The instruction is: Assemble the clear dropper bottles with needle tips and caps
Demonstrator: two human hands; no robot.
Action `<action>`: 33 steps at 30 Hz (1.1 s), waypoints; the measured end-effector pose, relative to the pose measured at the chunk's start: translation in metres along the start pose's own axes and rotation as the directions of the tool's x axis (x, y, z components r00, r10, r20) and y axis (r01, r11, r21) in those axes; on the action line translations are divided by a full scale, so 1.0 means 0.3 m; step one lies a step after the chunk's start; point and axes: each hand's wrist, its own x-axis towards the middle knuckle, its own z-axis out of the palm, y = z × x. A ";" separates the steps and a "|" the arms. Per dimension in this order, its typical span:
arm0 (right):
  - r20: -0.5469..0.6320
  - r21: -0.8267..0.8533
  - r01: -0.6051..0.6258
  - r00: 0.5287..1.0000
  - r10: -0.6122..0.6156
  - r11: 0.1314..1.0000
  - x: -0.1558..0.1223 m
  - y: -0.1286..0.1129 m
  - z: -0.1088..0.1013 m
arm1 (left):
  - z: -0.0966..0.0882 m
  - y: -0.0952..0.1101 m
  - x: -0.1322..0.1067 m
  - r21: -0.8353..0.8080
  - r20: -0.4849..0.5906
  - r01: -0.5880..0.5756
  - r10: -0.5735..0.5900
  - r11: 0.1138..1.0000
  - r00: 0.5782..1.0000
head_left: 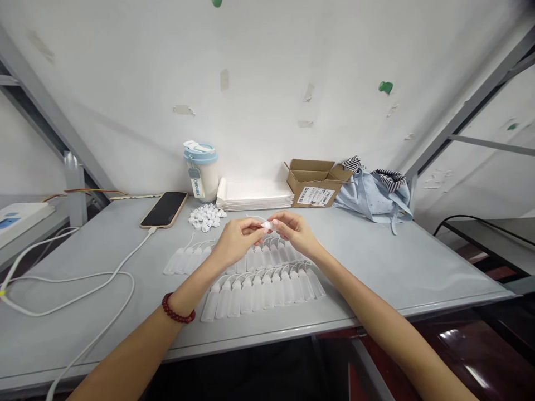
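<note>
Your left hand (pixel 238 240) and right hand (pixel 297 231) pinch a capped piece (pixel 266 225), apparently a bottle, above mid-surface; rowed bottles (pixel 258 292) lie nearer the front edge, the gray surface (pixel 401 267) stretching rightward to its edge.

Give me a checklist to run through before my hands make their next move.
1. Hold on the white nozzle piece: ok; the left hand and right hand meet at it, fingertips on both sides.
2. Tightness of that piece: cannot tell; fingers cover much of it.
3. Front row of bottles in line: ok, side by side with thin tubes at their far ends.
4. Back row of bottles in full sight: not ok; the hands and left forearm hide part.
5. Charging cable apart from the bottles: ok, it runs to their left.
</note>
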 end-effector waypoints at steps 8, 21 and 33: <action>0.039 -0.003 -0.049 0.998 0.049 0.999 -0.011 -0.025 0.021 | -0.004 0.013 -0.004 0.042 0.032 0.028 -0.030 0.999 0.999; 0.017 0.103 -0.094 0.995 0.093 0.990 0.011 -0.008 -0.009 | -0.006 0.019 0.001 -0.029 -0.108 0.006 -0.009 1.000 0.994; -0.015 0.010 -0.035 0.999 0.035 0.999 0.005 -0.004 -0.008 | 0.002 0.009 -0.006 0.051 0.028 0.006 -0.008 0.999 1.000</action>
